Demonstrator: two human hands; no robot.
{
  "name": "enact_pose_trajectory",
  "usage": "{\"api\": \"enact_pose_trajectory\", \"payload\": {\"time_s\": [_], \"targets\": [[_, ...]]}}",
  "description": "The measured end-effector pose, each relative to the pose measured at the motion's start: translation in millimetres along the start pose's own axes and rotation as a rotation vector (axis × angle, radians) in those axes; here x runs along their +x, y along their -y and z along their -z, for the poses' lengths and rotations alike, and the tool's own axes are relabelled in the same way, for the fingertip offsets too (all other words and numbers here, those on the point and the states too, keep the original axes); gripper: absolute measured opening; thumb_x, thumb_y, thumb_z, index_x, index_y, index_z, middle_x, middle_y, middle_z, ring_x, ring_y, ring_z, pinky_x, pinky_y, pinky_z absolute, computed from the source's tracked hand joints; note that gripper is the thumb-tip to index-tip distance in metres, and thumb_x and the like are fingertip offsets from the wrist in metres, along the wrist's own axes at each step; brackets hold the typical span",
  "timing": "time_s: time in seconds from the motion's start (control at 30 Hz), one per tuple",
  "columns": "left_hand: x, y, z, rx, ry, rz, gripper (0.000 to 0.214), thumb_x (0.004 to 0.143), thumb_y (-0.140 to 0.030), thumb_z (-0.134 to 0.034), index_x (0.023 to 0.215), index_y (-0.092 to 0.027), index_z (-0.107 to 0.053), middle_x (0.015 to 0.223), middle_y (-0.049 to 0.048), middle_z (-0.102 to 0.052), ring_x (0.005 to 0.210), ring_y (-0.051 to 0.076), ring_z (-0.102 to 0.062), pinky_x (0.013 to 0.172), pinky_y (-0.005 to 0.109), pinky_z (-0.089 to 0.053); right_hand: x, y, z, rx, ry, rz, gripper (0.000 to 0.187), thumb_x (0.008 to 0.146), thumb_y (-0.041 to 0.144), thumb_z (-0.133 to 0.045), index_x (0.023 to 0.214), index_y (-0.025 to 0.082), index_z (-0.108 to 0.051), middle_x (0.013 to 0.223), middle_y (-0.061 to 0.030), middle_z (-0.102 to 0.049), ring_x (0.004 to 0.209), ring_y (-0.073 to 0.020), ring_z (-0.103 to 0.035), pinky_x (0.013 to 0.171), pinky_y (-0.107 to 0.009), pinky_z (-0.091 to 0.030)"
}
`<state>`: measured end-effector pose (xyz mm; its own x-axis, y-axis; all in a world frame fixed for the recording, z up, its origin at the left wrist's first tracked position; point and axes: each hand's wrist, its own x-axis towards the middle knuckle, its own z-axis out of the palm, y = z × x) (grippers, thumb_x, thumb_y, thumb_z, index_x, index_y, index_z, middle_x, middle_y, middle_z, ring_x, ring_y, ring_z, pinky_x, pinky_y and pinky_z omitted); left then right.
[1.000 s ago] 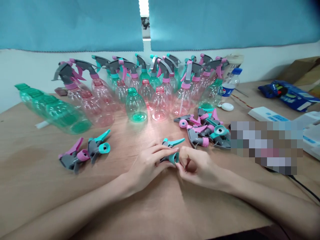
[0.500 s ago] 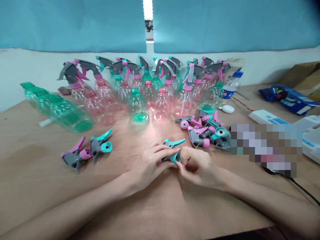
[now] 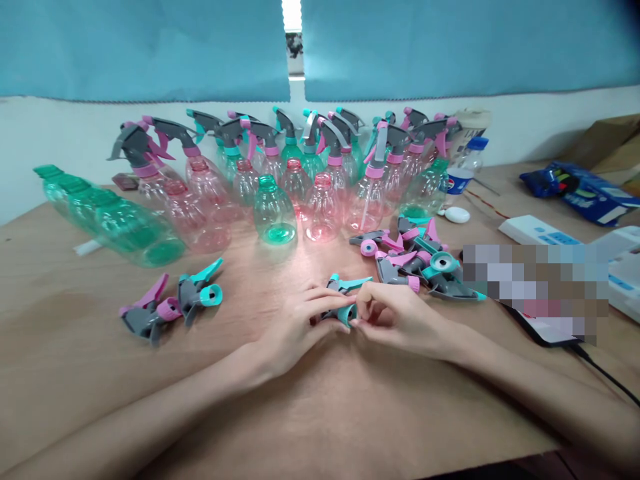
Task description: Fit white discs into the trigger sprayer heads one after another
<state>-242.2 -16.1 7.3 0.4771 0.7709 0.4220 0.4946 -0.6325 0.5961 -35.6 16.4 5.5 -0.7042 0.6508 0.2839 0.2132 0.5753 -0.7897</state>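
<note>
The left hand (image 3: pixel 300 320) closes its grip around a teal-and-grey spray head (image 3: pixel 337 286), fingers above and thumb below. The spray head is at the middle of the table (image 3: pixel 310 427), between the near edge and the standing bottles (image 3: pixel 275 217), its teal collar (image 3: pixel 347 315) turned toward the right hand (image 3: pixel 403 320). The right hand sets thumb and bent forefinger at the collar's rim; whether this grip pinches a small part cannot be determined.

Possible faults:

1. Slippage. The collar may twist away if the left grip is loose while the right hand presses.
2. Misplacement. The fingertips may miss the collar's opening, because both hands partly screen it.
3. Disturbed stock. A swing of the right hand toward the far edge may scatter the spray-head pile (image 3: pixel 395 272).
4. Tipping. A forward knock may topple the pink bottle (image 3: pixel 321 210) at the front of the group.
</note>
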Motion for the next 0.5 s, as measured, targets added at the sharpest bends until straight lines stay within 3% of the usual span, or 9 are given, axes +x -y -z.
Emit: {"api": "enact_pose_trajectory", "payload": {"time_s": [0.23, 0.5], "targets": [[0, 1, -1.3, 0.024, -0.004, -0.008, 0.03, 0.077, -0.015, -0.07, 0.106, -0.018, -0.064, 0.096, 0.0048, -0.069, 0.085, 0.018, -0.055, 0.07, 0.03, -0.049, 1, -4, -8, 0.051, -0.051, -0.022, 0.021, 0.076, 0.011, -0.059, 0.074, 0.02, -0.04, 0.069, 0.0057, -0.044, 0.054, -0.0056, -0.043, 0.044, -0.016, -0.036], [0, 1, -1.5, 0.033, -0.022, -0.021, 0.03, 0.078, -0.015, -0.068, 0.107, -0.018, -0.064, 0.097, 0.0051, -0.068, 0.084, 0.017, -0.055, 0.071, 0.029, -0.049, 0, -3, -14, -0.029, -0.109, 0.078, 0.025, 0.071, 0.007, -0.056, 0.074, 0.021, -0.035, 0.067, 0.0068, -0.039, 0.05, -0.0047, -0.039, 0.043, -0.017, -0.031]]}}
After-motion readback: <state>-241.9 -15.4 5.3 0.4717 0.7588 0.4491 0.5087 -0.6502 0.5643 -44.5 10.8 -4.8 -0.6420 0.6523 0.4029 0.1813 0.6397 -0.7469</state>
